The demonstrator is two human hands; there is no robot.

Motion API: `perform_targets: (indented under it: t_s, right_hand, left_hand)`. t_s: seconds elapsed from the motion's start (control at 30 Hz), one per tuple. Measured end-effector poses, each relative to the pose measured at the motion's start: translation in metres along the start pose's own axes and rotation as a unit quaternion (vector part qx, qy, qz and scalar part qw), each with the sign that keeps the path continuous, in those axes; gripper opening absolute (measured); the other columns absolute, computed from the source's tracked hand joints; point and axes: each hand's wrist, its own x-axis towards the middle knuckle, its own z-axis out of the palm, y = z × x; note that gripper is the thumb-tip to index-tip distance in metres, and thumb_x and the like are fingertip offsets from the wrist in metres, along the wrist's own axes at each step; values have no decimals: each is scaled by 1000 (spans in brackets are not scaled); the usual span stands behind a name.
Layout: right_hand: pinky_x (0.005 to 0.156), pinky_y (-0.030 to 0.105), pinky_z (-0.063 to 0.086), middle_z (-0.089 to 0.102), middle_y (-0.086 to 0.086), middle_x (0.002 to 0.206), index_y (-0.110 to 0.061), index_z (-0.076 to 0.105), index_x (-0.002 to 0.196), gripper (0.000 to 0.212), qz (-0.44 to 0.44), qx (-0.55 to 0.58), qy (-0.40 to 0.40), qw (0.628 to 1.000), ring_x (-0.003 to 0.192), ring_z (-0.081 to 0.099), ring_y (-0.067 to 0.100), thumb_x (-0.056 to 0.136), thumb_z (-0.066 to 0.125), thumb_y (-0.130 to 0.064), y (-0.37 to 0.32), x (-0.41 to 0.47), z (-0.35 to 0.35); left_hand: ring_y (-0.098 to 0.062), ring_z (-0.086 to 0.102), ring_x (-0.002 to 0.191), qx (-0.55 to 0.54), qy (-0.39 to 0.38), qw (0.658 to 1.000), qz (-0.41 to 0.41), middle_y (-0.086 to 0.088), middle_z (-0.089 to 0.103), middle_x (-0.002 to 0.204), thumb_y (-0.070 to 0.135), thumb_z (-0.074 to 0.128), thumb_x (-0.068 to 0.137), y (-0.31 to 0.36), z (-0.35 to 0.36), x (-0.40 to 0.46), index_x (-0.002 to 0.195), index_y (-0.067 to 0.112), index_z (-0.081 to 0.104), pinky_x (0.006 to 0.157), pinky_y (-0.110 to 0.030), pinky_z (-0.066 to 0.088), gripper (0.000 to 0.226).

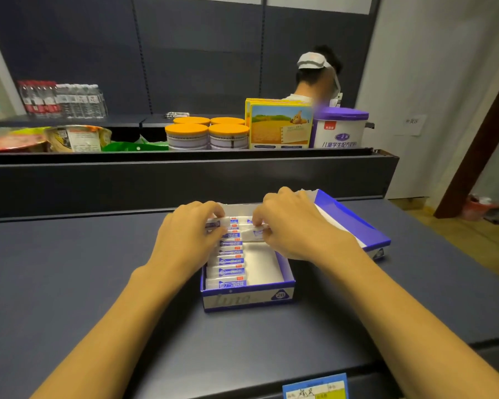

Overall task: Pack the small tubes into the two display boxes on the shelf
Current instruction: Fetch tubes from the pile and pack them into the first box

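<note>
Two blue and white display boxes stand on the dark shelf. The near box [248, 298] holds a row of several small white and blue tubes [229, 272] along its left side, and its right side shows bare white floor. The second box [354, 223] lies behind it to the right, its inside mostly hidden by my right arm. Over the far end of the near box, my left hand [185, 234] pinches the left end of a tube [236, 226] and my right hand [294, 226] pinches its right end.
The dark shelf [84, 283] spreads wide on both sides of the boxes. A raised ledge behind carries orange-lidded cans [208, 136], a yellow carton [280, 125], a purple-lidded tub [340, 128] and noodle bowls [72, 136]. A person's head shows beyond. A price label [314, 387] sits on the front edge.
</note>
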Motion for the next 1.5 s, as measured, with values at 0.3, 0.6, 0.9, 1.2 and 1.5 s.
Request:
perform_targets:
  t_s: [0.3, 0.6, 0.9, 1.2, 1.5]
  right_hand:
    - [89, 32, 34, 60, 4, 118, -18, 59, 118, 31, -12, -6, -15, 1000, 108, 47, 20, 91, 60, -32, -3, 6, 7]
    - [89, 32, 37, 63, 3, 116, -20, 64, 115, 29, 0, 26, -35, 999, 109, 50, 21, 90, 63, -33, 4, 9, 10]
    - [94, 34, 33, 59, 5, 121, -19, 59, 120, 32, 4, -3, -46, 999, 113, 43, 22, 91, 59, -34, 5, 13, 19]
    - [96, 36, 26, 57, 1, 121, -29, 64, 114, 26, -2, 26, -35, 999, 116, 37, 19, 90, 61, -37, 7, 15, 23]
    - [106, 40, 21, 56, 1, 124, -25, 65, 116, 26, -4, 19, -35, 999, 123, 35, 21, 91, 61, -31, 5, 18, 29]
  left_hand:
    - [-16, 60, 96, -30, 5, 999, -13, 0, 66, 111, 33, 68, 84, 0, 1, -1, 108, 22, 64, 81, -32, 52, 27]
    - [-15, 60, 98, -47, -5, 999, -16, 0, 66, 112, 31, 69, 83, 1, 0, 0, 108, 21, 65, 84, -31, 50, 27]
    - [-16, 61, 100, -36, -4, 999, -6, 0, 66, 113, 32, 69, 83, 0, 1, 2, 109, 21, 66, 85, -32, 50, 28]
    - [-16, 60, 102, -28, -11, 1000, -6, 0, 65, 116, 32, 68, 84, 0, 1, 2, 111, 21, 65, 85, -28, 48, 30]
    - [-16, 60, 103, -28, -4, 1000, -3, 0, 65, 117, 31, 67, 84, 0, 3, 2, 112, 21, 65, 86, -28, 48, 30]
